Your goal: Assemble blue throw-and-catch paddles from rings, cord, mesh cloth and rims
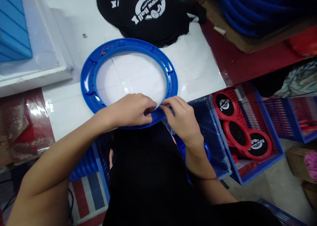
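Head view: blue ring (87, 77) on the white tabletop (198, 67), near rim apparently overhanging. Our left hand (135, 109) curls over that rim, right hand (182, 118) beside it; can't tell if either grips. Pressing there could tip it; snagging could tear the red wire (106, 47).

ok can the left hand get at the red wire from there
Probably yes: the red wire lies uncovered on the far side of the blue ring, with nothing blocking the left hand.
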`<control>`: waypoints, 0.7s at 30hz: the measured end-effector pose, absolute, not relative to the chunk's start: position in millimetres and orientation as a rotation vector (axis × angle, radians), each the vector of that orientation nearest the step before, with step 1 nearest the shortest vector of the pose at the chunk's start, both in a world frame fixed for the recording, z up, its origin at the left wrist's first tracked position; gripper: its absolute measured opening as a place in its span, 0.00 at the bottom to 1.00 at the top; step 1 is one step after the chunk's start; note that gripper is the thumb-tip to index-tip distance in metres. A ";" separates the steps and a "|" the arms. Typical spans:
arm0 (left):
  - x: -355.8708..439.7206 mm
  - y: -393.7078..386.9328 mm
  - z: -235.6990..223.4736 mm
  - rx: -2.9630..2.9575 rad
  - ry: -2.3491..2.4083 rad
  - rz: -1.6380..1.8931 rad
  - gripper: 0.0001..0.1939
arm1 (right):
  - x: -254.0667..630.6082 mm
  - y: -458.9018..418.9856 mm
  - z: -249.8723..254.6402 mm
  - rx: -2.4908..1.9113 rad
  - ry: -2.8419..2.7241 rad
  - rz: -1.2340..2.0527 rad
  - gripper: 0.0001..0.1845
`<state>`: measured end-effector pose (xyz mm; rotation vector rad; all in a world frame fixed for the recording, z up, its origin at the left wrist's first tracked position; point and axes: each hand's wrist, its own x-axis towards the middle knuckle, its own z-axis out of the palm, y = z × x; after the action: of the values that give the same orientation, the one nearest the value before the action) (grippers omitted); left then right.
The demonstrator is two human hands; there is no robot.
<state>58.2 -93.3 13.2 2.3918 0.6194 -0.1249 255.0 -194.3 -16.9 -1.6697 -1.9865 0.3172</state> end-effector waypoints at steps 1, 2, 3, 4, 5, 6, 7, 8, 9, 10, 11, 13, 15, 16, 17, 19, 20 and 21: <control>54.5 -91.7 15.5 2.394 0.590 -0.139 0.05 | 251.7 -196.0 -13.9 -1.718 -2.003 0.331 0.04; 51.3 -90.6 17.5 2.391 0.564 -0.141 0.06 | 247.9 -198.0 -11.4 -1.763 -2.010 0.338 0.04; 49.2 -90.3 19.0 2.387 0.547 -0.136 0.08 | 243.8 -200.4 -9.6 -1.801 -2.008 0.339 0.04; 48.3 -91.0 20.0 2.389 0.545 -0.129 0.09 | 239.5 -203.0 -8.6 -1.833 -2.000 0.334 0.05; 49.0 -92.8 20.2 2.399 0.561 -0.127 0.10 | 235.5 -205.7 -8.3 -1.859 -1.986 0.322 0.05; 51.0 -95.3 19.7 2.422 0.589 -0.133 0.10 | 232.2 -208.2 -8.4 -1.881 -1.968 0.306 0.05; 53.9 -98.3 18.6 2.456 0.622 -0.143 0.10 | 229.8 -210.3 -8.6 -1.902 -1.948 0.290 0.06; 57.2 -101.5 17.0 2.496 0.651 -0.149 0.09 | 228.7 -211.9 -8.7 -1.920 -1.928 0.278 0.05; 60.3 -104.4 15.1 2.533 0.666 -0.145 0.09 | 229.1 -212.7 -8.3 -1.928 -1.913 0.280 0.05; 62.9 -106.7 13.2 2.560 0.670 -0.130 0.09 | 231.0 -212.8 -7.3 -1.919 -1.909 0.310 0.05; 64.7 -108.2 11.5 2.572 0.665 -0.114 0.09 | 234.4 -212.0 -5.8 -1.887 -1.913 0.366 0.05; 66.0 -108.4 9.4 2.560 0.649 -0.096 0.07 | 244.2 -208.4 -1.6 -1.779 -1.917 0.490 0.05; 65.3 -106.0 9.3 2.527 0.633 -0.108 0.05 | 254.6 -202.5 2.2 -1.685 -1.899 0.543 0.06; 64.8 -104.3 9.7 2.511 0.620 -0.115 0.05 | 259.0 -199.0 3.3 -1.658 -1.888 0.527 0.07; 64.2 -102.8 10.1 2.495 0.604 -0.117 0.05 | 262.5 -195.4 3.6 -1.644 -1.881 0.497 0.07; 63.6 -100.3 10.4 2.466 0.577 -0.107 0.05 | 266.9 -188.7 1.7 -1.629 -1.881 0.438 0.07; 63.4 -99.6 10.3 2.452 0.567 -0.099 0.05 | 267.8 -186.0 -0.2 -1.624 -1.883 0.415 0.07; 63.3 -99.2 9.9 2.440 0.561 -0.092 0.05 | 268.2 -184.0 -2.4 -1.621 -1.887 0.400 0.07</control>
<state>63.3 -99.2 9.9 2.4404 0.5609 -0.0923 268.2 -184.0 -2.4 -1.6208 -1.8875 0.4001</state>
